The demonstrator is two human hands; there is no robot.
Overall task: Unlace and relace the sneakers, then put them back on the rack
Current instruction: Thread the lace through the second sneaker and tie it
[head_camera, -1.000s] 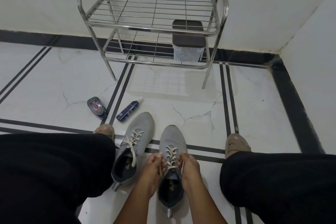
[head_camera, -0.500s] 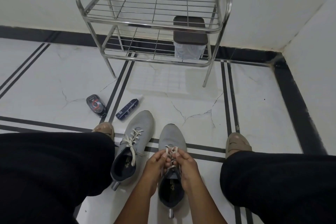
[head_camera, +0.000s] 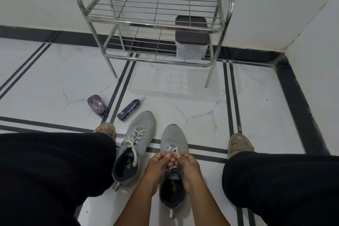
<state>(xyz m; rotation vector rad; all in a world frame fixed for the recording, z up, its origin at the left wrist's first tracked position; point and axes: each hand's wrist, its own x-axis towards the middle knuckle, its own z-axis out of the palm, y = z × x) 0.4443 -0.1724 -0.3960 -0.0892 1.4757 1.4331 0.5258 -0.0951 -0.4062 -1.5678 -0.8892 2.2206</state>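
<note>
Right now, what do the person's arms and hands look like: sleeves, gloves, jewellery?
Both forearms are bare to the frame's bottom edge, with no sleeves in view. The left hand and right hand wear no gloves; no rings, watch or bracelets show.

Odds and ends on the marble floor

Beyond the fingers and off to their left lie a blue spray bottle and a dark oval case; far ahead stands a brown-lidded clear container; tan slippers flank them.
</note>
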